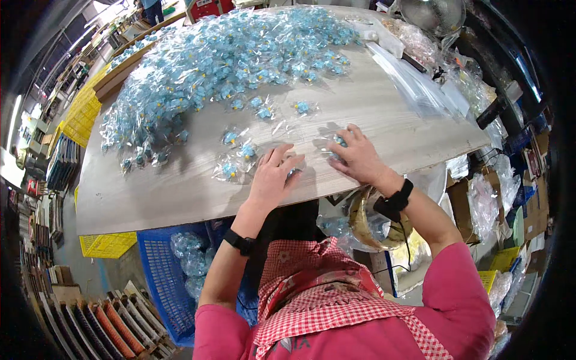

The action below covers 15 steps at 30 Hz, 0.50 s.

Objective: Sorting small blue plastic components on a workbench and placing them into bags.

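My left hand [275, 176] is low over the near part of the table, its fingers curled down around something small and shiny that they mostly hide. To its right, my right hand [359, 157] has its thumb and fingers closed about a small blue piece in a clear bag [339, 141]. Just left of my left hand lie several loose bagged blue pieces with yellow spots, one of them a bagged piece [229, 170] close to my knuckles. Farther off, a single bagged piece [302, 107] lies by itself. A large heap of the same bagged blue pieces [204, 66] covers the far left of the table.
The pale wood-look tabletop [384, 90] has a curved near edge. Flat clear plastic bags [414, 81] are stacked at the far right, with a fan [432, 15] behind. Below the table stand a blue crate [159, 270] holding bagged goods and a yellow crate [108, 245].
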Tool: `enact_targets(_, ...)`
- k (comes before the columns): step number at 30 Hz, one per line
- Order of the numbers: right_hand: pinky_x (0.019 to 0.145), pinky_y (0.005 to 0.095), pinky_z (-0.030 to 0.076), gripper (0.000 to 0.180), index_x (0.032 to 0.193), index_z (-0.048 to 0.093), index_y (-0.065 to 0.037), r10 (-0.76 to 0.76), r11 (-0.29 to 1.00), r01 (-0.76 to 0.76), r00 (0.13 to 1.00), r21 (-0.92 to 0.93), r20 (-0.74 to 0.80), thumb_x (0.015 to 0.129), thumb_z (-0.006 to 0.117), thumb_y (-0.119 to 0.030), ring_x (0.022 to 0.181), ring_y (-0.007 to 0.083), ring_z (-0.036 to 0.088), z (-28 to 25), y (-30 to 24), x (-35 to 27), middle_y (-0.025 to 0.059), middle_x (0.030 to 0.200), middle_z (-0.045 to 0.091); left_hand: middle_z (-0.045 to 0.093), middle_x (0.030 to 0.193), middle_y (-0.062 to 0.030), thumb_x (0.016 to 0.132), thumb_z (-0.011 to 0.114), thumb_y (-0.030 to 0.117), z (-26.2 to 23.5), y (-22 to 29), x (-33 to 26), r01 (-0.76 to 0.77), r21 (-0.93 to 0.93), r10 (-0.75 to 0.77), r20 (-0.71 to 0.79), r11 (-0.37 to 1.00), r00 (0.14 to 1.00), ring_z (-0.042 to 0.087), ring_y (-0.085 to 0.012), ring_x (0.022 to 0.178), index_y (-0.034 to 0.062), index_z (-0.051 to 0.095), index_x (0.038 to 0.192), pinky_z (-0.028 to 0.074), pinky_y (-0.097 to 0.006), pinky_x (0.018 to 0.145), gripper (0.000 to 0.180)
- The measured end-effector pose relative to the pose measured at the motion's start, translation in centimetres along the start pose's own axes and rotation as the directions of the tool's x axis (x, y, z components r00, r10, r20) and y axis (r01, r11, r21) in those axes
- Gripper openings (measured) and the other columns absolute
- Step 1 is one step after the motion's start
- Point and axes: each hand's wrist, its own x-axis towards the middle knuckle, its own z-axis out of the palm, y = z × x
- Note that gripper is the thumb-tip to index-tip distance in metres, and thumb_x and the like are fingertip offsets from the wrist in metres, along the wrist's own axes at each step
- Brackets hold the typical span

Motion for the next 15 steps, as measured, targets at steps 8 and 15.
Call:
enact_targets(8,0.075,0.0373,0.051,0.040,0.106,0.064,-0.011,0.115,0.980,-0.127,0.990,0.150,0.086,0.071,0.079,-0.022,0.096,0.0293,0.058,-5.1,3.3,-10.2,0.0097,0.097,0.061,0.032,0.154,-0.0139,0.092,0.060,0.039,-7.0,-7.2,-0.2,0.116,0.174,-0.099,-0.102,0.978,0.990,0.021,-0.0371,0.145,0.0206,0.056,0.135,0.021,-0.050,0.117,0.047)
enact_targets(15,0.078,0.0396,0.052,0.032,0.106,0.070,-0.012,0.104,0.937,-0.231,0.900,0.261,0.424,0.081,0.074,-0.032,0.091,0.0311,0.063,-7.8,-1.7,-11.4,0.0100,0.098,0.067,0.049,0.131,-0.0159,0.087,0.065,0.047,-7.3,-8.1,-2.7,0.135,0.272,-0.157,0.061,0.953,0.986,0.043,-0.0364,0.126,0.0210,0.060,0.129,0.033,-0.050,0.107,0.050)
